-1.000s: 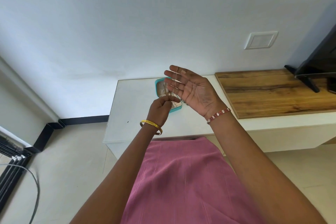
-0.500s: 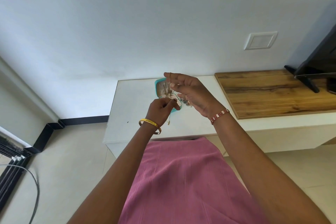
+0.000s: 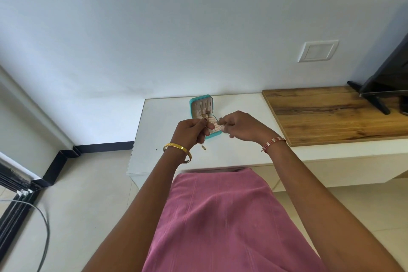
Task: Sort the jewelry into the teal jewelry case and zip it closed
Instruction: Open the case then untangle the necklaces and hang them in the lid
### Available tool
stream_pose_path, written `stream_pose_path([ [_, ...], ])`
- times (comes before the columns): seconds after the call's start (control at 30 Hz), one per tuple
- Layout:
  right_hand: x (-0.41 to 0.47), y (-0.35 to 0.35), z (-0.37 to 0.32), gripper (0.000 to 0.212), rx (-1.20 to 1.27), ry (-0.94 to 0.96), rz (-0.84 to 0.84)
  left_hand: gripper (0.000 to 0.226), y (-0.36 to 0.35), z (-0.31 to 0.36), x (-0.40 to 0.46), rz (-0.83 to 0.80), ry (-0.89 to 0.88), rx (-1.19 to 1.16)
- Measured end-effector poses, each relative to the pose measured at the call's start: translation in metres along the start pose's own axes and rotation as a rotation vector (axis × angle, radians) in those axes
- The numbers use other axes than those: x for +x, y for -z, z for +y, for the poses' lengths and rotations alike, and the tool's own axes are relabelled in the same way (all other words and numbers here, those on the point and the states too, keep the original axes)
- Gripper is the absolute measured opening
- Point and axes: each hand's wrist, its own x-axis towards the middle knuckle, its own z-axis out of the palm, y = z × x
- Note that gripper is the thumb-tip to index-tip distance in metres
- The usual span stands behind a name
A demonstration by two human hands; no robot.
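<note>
Case open on table, far of both hands, lid up. Left hand fingers curled, pinching a thin gold chain; its end dangles below the fist. Right hand fingers curled near the case; what it pinches is too small to tell. Risk: chain tangles or slips out and drops off the table's near edge if the pinch loosens.

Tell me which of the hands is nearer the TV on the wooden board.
Right. The right hand is over the white table beside the wooden board where the TV stands; the left hand is farther away, past the teal case.
</note>
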Motion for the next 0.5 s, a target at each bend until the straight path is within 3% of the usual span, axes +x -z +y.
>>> stream_pose_path([
  [0.1,-0.007,-0.002,-0.002,0.025,0.214,0.058,-0.003,0.033,0.000,0.000,-0.001,-0.029,0.050,-0.066],
  [0.23,-0.015,-0.005,-0.008,0.029,0.420,0.108,0.007,0.030,-0.003,0.001,-0.002,-0.052,0.084,-0.117],
  [0.37,-0.018,-0.011,-0.007,0.035,0.525,0.135,0.010,0.027,-0.003,0.002,0.000,-0.057,0.089,-0.127],
  [0.5,-0.016,-0.016,-0.005,0.027,0.578,0.126,0.074,0.026,-0.002,0.005,0.000,-0.041,0.083,-0.104],
])
